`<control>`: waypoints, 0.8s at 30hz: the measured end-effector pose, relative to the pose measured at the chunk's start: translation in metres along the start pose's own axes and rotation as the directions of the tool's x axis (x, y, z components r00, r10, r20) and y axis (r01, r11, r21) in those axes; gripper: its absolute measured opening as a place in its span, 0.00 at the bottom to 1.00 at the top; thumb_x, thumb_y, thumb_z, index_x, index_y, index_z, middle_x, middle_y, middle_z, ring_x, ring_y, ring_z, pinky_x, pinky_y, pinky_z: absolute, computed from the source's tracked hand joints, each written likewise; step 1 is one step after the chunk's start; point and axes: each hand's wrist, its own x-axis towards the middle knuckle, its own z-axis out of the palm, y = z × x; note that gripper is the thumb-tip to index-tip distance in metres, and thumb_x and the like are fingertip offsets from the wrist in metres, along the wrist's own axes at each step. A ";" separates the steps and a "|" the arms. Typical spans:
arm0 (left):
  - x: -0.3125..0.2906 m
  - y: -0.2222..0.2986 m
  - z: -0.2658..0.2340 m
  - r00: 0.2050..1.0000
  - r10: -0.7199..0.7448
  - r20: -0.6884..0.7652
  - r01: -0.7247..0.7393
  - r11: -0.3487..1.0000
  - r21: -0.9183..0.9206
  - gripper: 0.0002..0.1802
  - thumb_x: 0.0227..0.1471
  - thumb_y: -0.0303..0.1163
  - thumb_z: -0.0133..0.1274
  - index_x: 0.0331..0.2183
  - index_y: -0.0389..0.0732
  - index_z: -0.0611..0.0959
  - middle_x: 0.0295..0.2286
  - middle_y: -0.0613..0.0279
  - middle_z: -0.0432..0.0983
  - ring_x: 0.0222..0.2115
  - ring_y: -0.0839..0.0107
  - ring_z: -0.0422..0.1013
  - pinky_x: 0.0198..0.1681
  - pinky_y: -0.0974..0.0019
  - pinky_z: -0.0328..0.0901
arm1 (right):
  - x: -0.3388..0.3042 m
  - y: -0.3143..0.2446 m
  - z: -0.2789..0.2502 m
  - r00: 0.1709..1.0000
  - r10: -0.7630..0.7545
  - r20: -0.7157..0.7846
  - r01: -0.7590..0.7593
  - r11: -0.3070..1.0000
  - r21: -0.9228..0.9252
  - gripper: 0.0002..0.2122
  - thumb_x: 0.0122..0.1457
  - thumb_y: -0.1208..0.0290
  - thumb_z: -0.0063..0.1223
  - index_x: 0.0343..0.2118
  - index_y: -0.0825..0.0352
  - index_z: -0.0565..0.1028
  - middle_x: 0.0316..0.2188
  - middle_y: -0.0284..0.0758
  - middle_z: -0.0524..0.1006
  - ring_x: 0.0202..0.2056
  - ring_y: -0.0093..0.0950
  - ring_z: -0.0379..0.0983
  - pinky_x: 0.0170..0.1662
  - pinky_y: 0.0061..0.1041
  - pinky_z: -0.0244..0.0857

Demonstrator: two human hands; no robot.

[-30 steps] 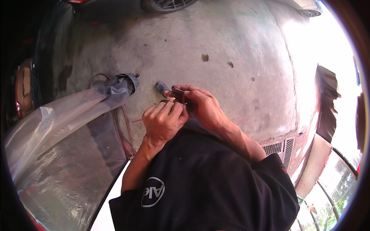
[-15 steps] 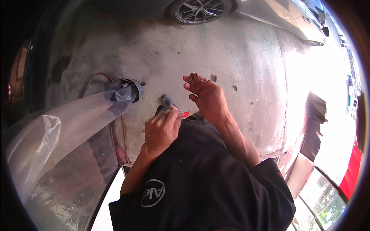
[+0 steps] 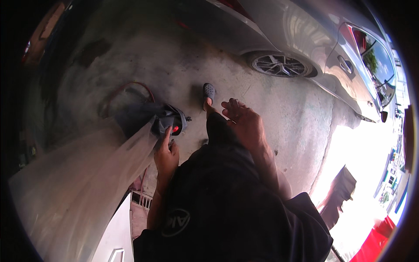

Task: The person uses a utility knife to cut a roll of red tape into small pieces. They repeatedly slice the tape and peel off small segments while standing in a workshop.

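Observation:
My left hand (image 3: pixel 166 158) is open beside the dark grey end of a plastic-covered bundle (image 3: pixel 168 118), index finger stretched out and thumb apart. Just past that fingertip a small red piece (image 3: pixel 176 129) shows against the mouth of the grey plastic, apart from the thumb; whether it is falling or resting there I cannot tell. My right hand (image 3: pixel 246 124) is raised over my right leg, its fingers curled loosely. Something small may sit in those fingers, but its kind is not clear.
A silver car (image 3: pixel 301 39) with a spoked wheel (image 3: pixel 281 64) stands ahead to the right. Long translucent plastic sheeting (image 3: pixel 83 174) spreads along my left. A reddish hose (image 3: pixel 146 89) curves over the concrete floor (image 3: pixel 301 109) behind the bundle. A red cloth (image 3: pixel 375 240) lies at lower right.
My left hand has moved left to the bundle's grey end and let go of the red piece. My view has turned, and my shod foot is now farther forward. The right hand stays raised.

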 end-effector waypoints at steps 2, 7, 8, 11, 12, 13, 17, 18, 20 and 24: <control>0.037 -0.035 0.008 0.984 -0.173 0.047 0.173 0.985 -0.010 0.23 0.58 0.31 0.56 0.56 0.49 0.77 0.36 0.46 0.82 0.32 0.49 0.79 0.36 0.52 0.70 | 0.056 -0.014 0.023 0.997 -0.049 0.063 0.067 0.944 -0.324 0.18 0.67 0.74 0.40 0.58 0.71 0.68 0.54 0.39 0.76 0.48 0.26 0.75 0.45 0.25 0.68; 0.144 -0.026 -0.022 0.877 -0.421 -0.233 0.400 0.907 -0.132 0.14 0.58 0.33 0.56 0.45 0.41 0.85 0.28 0.48 0.82 0.26 0.58 0.79 0.34 0.57 0.70 | 0.196 -0.065 0.098 0.967 0.070 0.245 -0.025 0.983 -0.180 0.17 0.68 0.79 0.41 0.59 0.72 0.67 0.51 0.34 0.77 0.51 0.25 0.74 0.43 0.21 0.68; 0.167 -0.028 -0.024 0.822 -0.418 -0.387 0.392 0.908 -0.146 0.12 0.58 0.33 0.56 0.42 0.39 0.86 0.28 0.47 0.82 0.27 0.58 0.79 0.34 0.58 0.70 | 0.223 -0.087 0.121 0.959 0.098 0.266 -0.066 0.990 -0.128 0.17 0.69 0.77 0.40 0.59 0.71 0.67 0.51 0.34 0.77 0.51 0.25 0.74 0.44 0.22 0.67; 0.223 -0.038 -0.052 0.745 -0.391 -0.540 0.352 0.919 -0.179 0.12 0.58 0.36 0.57 0.37 0.38 0.87 0.29 0.47 0.83 0.32 0.56 0.81 0.36 0.59 0.71 | 0.279 -0.146 0.181 0.931 0.191 0.311 -0.191 0.981 -0.031 0.16 0.68 0.72 0.42 0.56 0.68 0.69 0.51 0.36 0.77 0.51 0.28 0.74 0.47 0.27 0.65; 0.245 -0.042 -0.064 0.739 -0.379 -0.557 0.328 0.925 -0.194 0.11 0.58 0.37 0.57 0.37 0.39 0.87 0.30 0.47 0.83 0.34 0.54 0.82 0.36 0.59 0.71 | 0.300 -0.166 0.204 0.924 0.196 0.329 -0.203 0.979 -0.015 0.15 0.68 0.70 0.44 0.55 0.67 0.70 0.51 0.37 0.77 0.50 0.29 0.74 0.48 0.28 0.64; 0.263 -0.042 -0.074 0.730 -0.425 -0.534 0.361 0.905 -0.226 0.11 0.58 0.36 0.57 0.37 0.39 0.86 0.29 0.47 0.83 0.33 0.54 0.82 0.36 0.59 0.71 | 0.319 -0.185 0.225 0.917 0.200 0.345 -0.215 0.977 0.004 0.15 0.67 0.68 0.46 0.54 0.66 0.71 0.51 0.37 0.77 0.50 0.30 0.74 0.49 0.30 0.63; 0.377 -0.036 -0.118 0.682 -0.508 -0.526 0.426 0.861 -0.278 0.12 0.59 0.37 0.58 0.35 0.36 0.85 0.26 0.48 0.82 0.28 0.56 0.80 0.31 0.56 0.69 | 0.406 -0.240 0.289 0.869 0.169 0.465 -0.184 0.983 -0.014 0.13 0.67 0.68 0.45 0.53 0.63 0.70 0.50 0.36 0.78 0.50 0.29 0.73 0.49 0.29 0.61; 0.413 -0.038 -0.123 0.670 -0.509 -0.540 0.430 0.860 -0.276 0.13 0.59 0.37 0.58 0.34 0.36 0.85 0.25 0.49 0.81 0.25 0.57 0.80 0.30 0.55 0.68 | 0.432 -0.248 0.303 0.866 0.152 0.477 -0.166 0.986 -0.012 0.14 0.65 0.66 0.49 0.52 0.63 0.72 0.51 0.38 0.78 0.50 0.29 0.74 0.48 0.29 0.62; 0.474 -0.038 -0.130 0.626 -0.612 -0.484 0.360 0.777 -0.517 0.14 0.60 0.38 0.58 0.30 0.35 0.84 0.21 0.48 0.79 0.22 0.55 0.76 0.27 0.55 0.66 | 0.472 -0.265 0.325 0.864 0.176 0.472 -0.176 0.983 -0.045 0.13 0.66 0.69 0.46 0.53 0.63 0.70 0.51 0.35 0.77 0.52 0.29 0.73 0.49 0.29 0.61; 0.602 -0.076 -0.165 0.718 -0.594 -0.364 0.381 0.772 -0.508 0.14 0.60 0.36 0.58 0.30 0.34 0.83 0.16 0.48 0.74 0.17 0.56 0.71 0.24 0.57 0.65 | 0.554 -0.295 0.393 0.889 0.159 0.428 -0.092 0.981 -0.173 0.16 0.66 0.70 0.47 0.56 0.64 0.69 0.53 0.35 0.76 0.52 0.27 0.73 0.51 0.28 0.60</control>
